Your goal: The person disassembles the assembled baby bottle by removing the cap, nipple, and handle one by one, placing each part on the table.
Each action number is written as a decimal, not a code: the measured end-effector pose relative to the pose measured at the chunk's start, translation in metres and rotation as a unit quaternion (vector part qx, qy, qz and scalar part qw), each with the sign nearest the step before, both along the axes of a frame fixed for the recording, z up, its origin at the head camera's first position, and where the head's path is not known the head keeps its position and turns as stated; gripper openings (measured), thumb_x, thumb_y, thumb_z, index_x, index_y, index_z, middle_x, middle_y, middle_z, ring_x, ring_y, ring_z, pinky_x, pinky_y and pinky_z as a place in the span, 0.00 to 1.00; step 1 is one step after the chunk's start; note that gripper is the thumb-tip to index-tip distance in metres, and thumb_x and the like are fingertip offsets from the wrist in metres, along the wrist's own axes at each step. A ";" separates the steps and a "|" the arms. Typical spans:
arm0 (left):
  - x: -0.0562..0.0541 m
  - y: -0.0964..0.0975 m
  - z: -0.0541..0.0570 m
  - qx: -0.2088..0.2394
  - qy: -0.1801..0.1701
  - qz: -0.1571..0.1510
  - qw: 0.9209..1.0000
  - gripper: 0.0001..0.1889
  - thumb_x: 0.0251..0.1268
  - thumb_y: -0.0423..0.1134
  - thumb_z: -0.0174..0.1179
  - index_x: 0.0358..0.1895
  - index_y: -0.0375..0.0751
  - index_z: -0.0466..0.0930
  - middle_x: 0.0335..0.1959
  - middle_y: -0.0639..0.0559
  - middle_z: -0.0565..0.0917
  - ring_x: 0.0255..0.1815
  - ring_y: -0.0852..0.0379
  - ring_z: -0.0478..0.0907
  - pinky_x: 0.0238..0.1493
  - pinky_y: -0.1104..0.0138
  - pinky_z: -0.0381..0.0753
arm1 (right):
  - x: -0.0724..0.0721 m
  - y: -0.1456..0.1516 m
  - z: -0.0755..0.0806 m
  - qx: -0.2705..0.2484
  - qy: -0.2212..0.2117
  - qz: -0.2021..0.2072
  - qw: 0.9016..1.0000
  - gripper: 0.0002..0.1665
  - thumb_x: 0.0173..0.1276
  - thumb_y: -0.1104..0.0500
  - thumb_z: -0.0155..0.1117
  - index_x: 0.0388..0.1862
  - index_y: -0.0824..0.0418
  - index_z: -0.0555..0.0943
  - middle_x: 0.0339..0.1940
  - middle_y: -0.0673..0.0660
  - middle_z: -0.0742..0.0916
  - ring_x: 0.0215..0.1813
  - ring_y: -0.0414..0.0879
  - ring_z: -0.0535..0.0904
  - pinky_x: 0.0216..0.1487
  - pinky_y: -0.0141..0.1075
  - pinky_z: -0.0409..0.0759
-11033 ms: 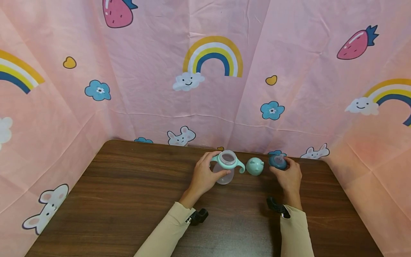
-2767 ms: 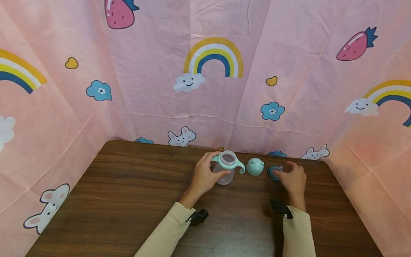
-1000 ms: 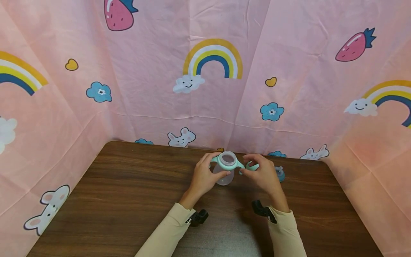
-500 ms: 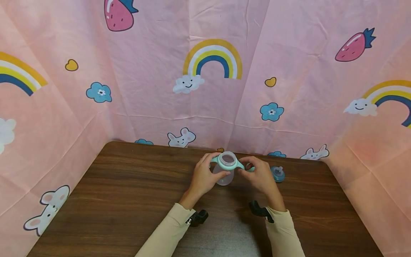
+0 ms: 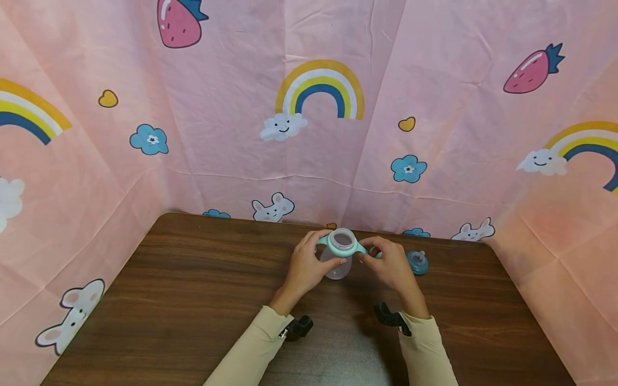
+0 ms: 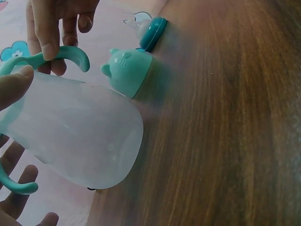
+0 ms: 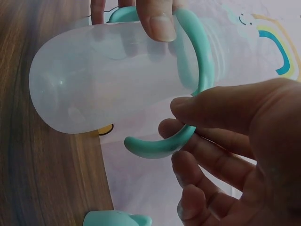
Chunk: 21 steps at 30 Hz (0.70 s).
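Observation:
A frosted, clear baby bottle (image 5: pixel 338 269) stands upright with its mouth uncovered. Around its neck sits a mint-green ring with two curved handles (image 7: pixel 162 147). My left hand (image 5: pixel 307 265) grips the neck from the left, thumb across the front and fingers behind. On the other side, my right hand (image 5: pixel 392 266) pinches the right handle between thumb and fingers. A mint-green animal-shaped cap (image 6: pixel 126 70) rests on the table beside the bottle, mostly covered by my right hand in the head view. To its right lies a teal collar with a clear nipple (image 5: pixel 417 262).
The dark wood table (image 5: pixel 203 300) ends at a pink printed cloth (image 5: pixel 222 134) hanging close behind the bottle. Cloth also rises along the left and right sides. A black wrist camera (image 5: pixel 299 326) sits at the left cuff, another black camera (image 5: pixel 388 315) at the right one.
Earlier my right hand held the teal nipple collar, then set it down on the table. It has since moved left past the cap to the bottle's right handle. My left hand stays put.

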<state>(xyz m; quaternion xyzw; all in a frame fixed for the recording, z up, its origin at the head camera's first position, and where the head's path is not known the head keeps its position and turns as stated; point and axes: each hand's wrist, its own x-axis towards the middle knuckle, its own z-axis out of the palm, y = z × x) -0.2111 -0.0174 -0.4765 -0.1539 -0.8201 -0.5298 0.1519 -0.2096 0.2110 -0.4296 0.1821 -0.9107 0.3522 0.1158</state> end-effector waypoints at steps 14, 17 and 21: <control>-0.001 0.000 -0.001 -0.004 0.006 0.000 1.000 0.41 0.55 0.44 0.89 0.72 0.42 0.81 0.65 0.46 0.84 0.62 0.46 0.82 0.58 0.49 0.84 | 0.000 -0.001 0.001 0.009 -0.001 -0.001 1.000 0.11 0.69 0.67 0.81 0.49 0.62 0.92 0.33 0.51 0.87 0.37 0.48 0.84 0.37 0.43 0.81; -0.001 -0.001 -0.001 -0.003 0.003 -0.001 1.000 0.41 0.55 0.45 0.89 0.73 0.43 0.81 0.65 0.47 0.84 0.61 0.47 0.82 0.58 0.50 0.84 | 0.000 -0.001 0.002 0.009 0.001 -0.002 1.000 0.11 0.69 0.67 0.80 0.49 0.61 0.92 0.32 0.50 0.87 0.36 0.48 0.84 0.37 0.43 0.81; -0.001 -0.001 -0.001 -0.001 0.001 -0.002 1.000 0.41 0.55 0.45 0.89 0.73 0.43 0.81 0.65 0.48 0.84 0.61 0.47 0.82 0.58 0.50 0.84 | 0.000 0.000 0.002 0.007 0.004 -0.002 1.000 0.10 0.69 0.67 0.80 0.48 0.62 0.92 0.31 0.50 0.87 0.36 0.47 0.83 0.38 0.44 0.82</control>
